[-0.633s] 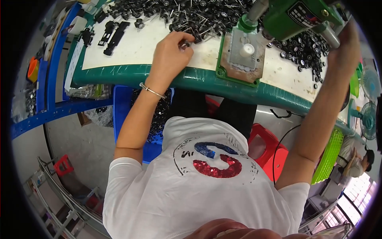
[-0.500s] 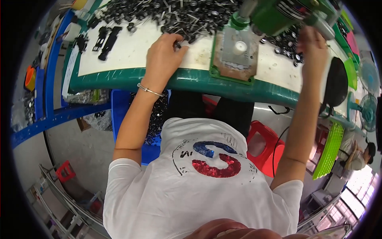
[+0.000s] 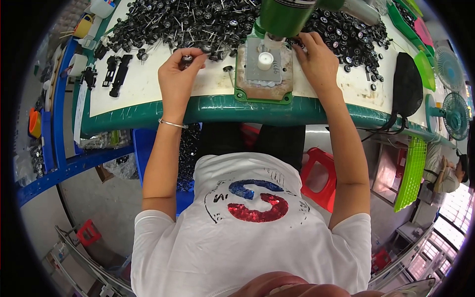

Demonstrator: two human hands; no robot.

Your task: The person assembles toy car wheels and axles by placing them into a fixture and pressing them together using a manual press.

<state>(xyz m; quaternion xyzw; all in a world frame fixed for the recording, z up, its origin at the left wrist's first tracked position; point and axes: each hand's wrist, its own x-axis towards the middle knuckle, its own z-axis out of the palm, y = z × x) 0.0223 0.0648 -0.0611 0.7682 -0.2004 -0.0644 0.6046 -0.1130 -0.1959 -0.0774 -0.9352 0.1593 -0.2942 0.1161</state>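
My left hand [image 3: 180, 74] is closed in a pinch around a small black toy wheel [image 3: 187, 59], above the white tabletop. My right hand [image 3: 319, 64] reaches in close beside the green press [image 3: 287, 20], its fingers bent together; what they hold, if anything, is hidden. Under the press head, a white round holder [image 3: 265, 61] stands on a metal plate fixed to the green base [image 3: 264, 96]. A wheel with a thin axle [image 3: 228, 69] lies just left of that base. Behind my left hand spreads a heap of black wheels and metal axles [image 3: 198, 22].
More loose wheels [image 3: 346, 39] lie right of the press. Two black chassis parts [image 3: 118, 76] rest at the left. A black cap-like item [image 3: 408, 84] sits at the right, near teal fans [image 3: 455, 114]. A padded green edge [image 3: 217, 109] borders the table.
My right hand has come down from the press lever, leftward to beside the press head. My left hand has drawn away from the heap. A wheel with an axle now shows beside the base.
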